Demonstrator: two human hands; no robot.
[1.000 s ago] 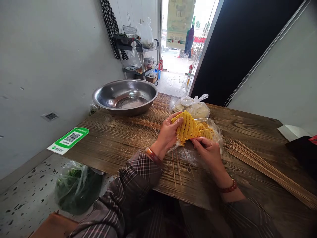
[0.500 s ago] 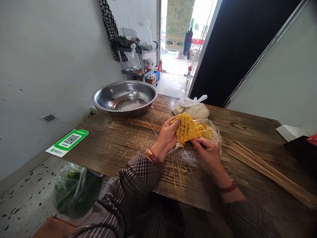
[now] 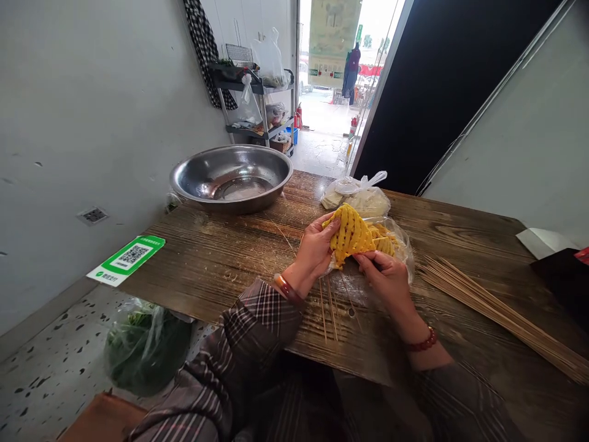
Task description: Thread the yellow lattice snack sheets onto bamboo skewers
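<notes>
A yellow piece of food with rows of slits (image 3: 352, 233) is held up above the table between my two hands. My left hand (image 3: 317, 245) grips its left side, thumb on the front face. The fingers of my right hand (image 3: 384, 272) pinch its lower right edge. Behind it lies an open clear bag of similar yellow pieces (image 3: 389, 242). Several thin wooden skewers (image 3: 331, 310) lie on the table below my hands, their upper ends partly hidden. A big bundle of skewers (image 3: 497, 316) rests to the right.
A large steel basin (image 3: 239, 196) stands at the back left of the wooden table (image 3: 193, 264). A tied bag of pale pieces (image 3: 356, 197) is at the back. A green QR card (image 3: 129, 259) lies at the left edge; a bag of greens (image 3: 145, 350) sits on the floor.
The view has shifted slightly. Both hands keep hold of the yellow piece, which is turned a little and sits slightly further right.
</notes>
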